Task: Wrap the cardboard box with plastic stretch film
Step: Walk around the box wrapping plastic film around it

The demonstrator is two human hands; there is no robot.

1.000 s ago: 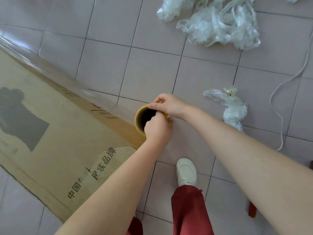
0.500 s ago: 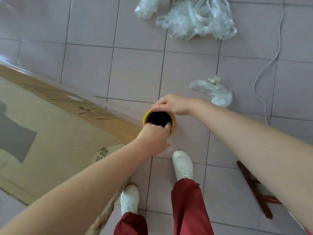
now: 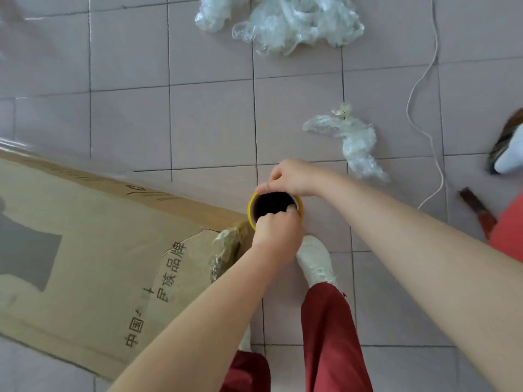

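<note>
Head view | gripping film roll [image 3: 250,207] rim with left hand [image 3: 278,230] | pinching it with right hand [image 3: 288,176] | just beside cardboard box [image 3: 99,236] corner

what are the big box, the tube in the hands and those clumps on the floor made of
Box: matte brown cardboard, judging by the torn edge and printed characters. Tube, gripped by the left hand and right hand: hollow core with a yellow rim, probably cardboard or plastic; too little shows. Clumps: thin clear plastic film, crinkled and glossy.
</note>
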